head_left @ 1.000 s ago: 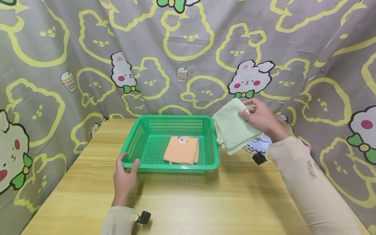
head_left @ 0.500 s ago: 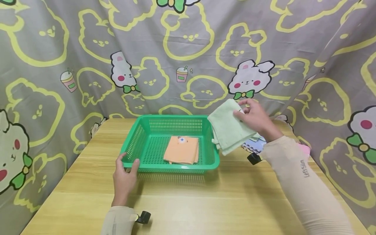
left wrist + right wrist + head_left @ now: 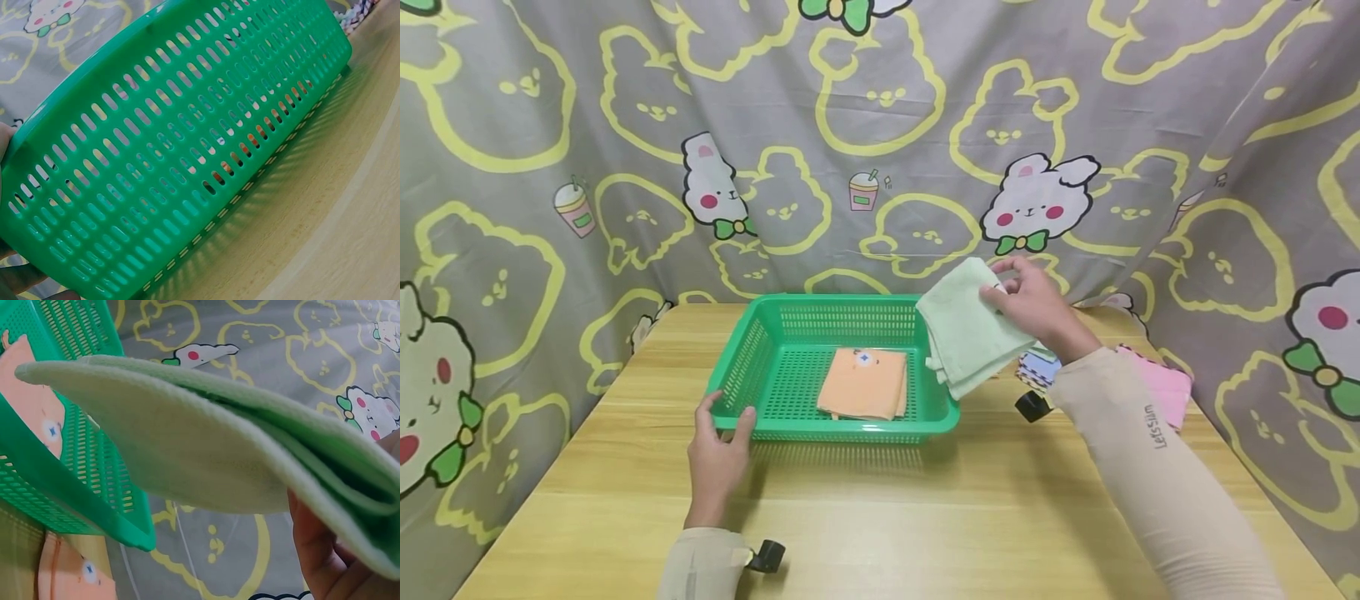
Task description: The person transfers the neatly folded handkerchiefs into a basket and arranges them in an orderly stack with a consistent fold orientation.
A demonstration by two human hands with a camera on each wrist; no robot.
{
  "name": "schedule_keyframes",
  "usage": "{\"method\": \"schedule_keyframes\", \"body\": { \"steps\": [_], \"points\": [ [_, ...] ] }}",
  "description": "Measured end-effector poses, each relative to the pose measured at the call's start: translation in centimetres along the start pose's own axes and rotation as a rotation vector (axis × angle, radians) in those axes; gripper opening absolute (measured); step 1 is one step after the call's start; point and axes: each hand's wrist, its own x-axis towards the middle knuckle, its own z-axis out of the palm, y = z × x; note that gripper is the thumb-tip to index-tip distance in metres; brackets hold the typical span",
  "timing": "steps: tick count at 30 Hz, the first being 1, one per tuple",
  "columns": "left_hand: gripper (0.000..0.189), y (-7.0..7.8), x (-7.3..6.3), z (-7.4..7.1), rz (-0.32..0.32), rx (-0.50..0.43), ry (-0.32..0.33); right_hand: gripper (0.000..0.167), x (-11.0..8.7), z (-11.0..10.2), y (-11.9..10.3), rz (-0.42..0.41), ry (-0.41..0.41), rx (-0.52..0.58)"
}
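Pinched in the right hand [image 3: 1036, 307], the green cloth [image 3: 970, 329] is up at the green basket's [image 3: 835, 426] right rim; the left hand [image 3: 718, 450] grips its near-left corner. One orange cloth [image 3: 863, 387] lies inside (early on, I'd judge); blue cloth [image 3: 1036, 369], pink cloth [image 3: 1163, 387] and second orange cloth [image 3: 75, 573] lie outside, right.

Right hand [image 3: 1033, 304] pinches folded pale-green cloth [image 3: 966, 329], hanging below-left of fingers. Left hand [image 3: 720, 454] holds corner of green perforated plastic basket [image 3: 842, 426]; folded orange cloth [image 3: 865, 387] inside, right of left-hand fingers.
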Motion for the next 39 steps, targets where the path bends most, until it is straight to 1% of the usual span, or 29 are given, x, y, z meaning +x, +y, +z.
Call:
{"method": "schedule_keyframes", "body": {
  "steps": [3, 9, 13, 19, 24, 33, 39],
  "points": [
    [0.071, 0.0, 0.0, 0.1, 0.006, -0.009, -0.007, 0.043, 0.0, 0.2, 0.0, 0.009, -0.007, 0.003],
    [0.071, -0.2, 0.0, 0.2, -0.004, -0.01, -0.009, 0.047, 0.2, 0.6, -0.3, 0.013, -0.032, 0.031],
    [0.072, -0.1, 0.0, 0.0, -0.003, -0.013, -0.011, 0.048, 0.4, 1.1, -0.5, 0.024, -0.029, 0.025],
    [0.072, 0.1, 0.0, -0.1, 0.002, -0.012, -0.013, 0.048, 1.0, 1.7, -0.4, 0.019, -0.033, 0.025],
    [0.071, 0.0, 0.0, -0.1, 0.008, -0.006, -0.01, 0.048, 1.5, 2.2, -0.1, 0.029, -0.036, 0.063],
    [0.07, -0.1, 0.1, -0.1, 0.014, -0.006, 0.002, 0.049, 1.9, 3.2, -0.1, 0.053, -0.063, 0.1],
    [0.07, -0.1, 0.1, -0.1, 0.011, -0.003, 0.001, 0.048, 2.2, 3.9, -0.1, 0.071, -0.089, 0.165]
  ]
}}
